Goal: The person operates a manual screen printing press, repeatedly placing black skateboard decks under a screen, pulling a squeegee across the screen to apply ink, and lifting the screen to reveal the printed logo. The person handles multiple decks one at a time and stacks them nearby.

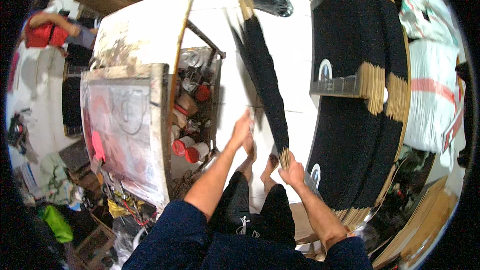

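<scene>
My right hand [294, 171] is closed around the near, tan end of a long, flat bundle of black fabric pieces [265, 77], which look stretched over thin boards. The bundle slants away over the white floor, its far end fanned apart and blurred. To its left is my left hand [243, 129], apart from the bundle, its fingers pointing forward and smeared by motion. Whether it holds anything I cannot make out. Close by on the right stand tall rows of the same black pieces [340, 140], with tan board ends showing.
At left, a framed printing screen [127, 125] leans by a stained white tabletop [142, 27]. Red-lidded jars [197, 152] sit on a shelf beneath. White sacks [431, 95] and cardboard sheets [417, 225] line the far right. A person in red [46, 30] is at upper left.
</scene>
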{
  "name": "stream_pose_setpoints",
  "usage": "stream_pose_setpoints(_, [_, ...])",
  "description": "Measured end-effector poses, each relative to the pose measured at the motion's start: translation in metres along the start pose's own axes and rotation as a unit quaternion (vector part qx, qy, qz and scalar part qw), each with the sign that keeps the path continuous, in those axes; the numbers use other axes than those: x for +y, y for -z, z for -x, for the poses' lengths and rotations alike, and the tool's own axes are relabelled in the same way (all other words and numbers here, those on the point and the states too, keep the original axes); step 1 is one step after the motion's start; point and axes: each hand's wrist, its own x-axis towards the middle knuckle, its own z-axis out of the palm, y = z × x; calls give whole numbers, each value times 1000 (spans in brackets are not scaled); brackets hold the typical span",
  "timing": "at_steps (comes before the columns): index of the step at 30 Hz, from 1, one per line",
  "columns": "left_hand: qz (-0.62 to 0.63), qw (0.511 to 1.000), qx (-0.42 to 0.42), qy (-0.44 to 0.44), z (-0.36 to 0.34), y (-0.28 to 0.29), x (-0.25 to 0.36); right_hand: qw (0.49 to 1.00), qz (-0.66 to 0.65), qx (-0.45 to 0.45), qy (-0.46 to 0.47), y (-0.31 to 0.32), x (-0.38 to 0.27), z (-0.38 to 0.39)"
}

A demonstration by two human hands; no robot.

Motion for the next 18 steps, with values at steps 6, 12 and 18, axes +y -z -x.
stream_pose_setpoints(6, [224,973,-43,-20,128,-9,-92,995,-98,31,6,-2,-149,-78])
stream_pose_setpoints(12, [161,978,131,26,105,52,-83,989,-116,32,-85,-94,-244,-115])
stream_pose_setpoints(18, [-62,951,258,-159,62,93,-93,983,-137,114,-33,-152,-272,-108])
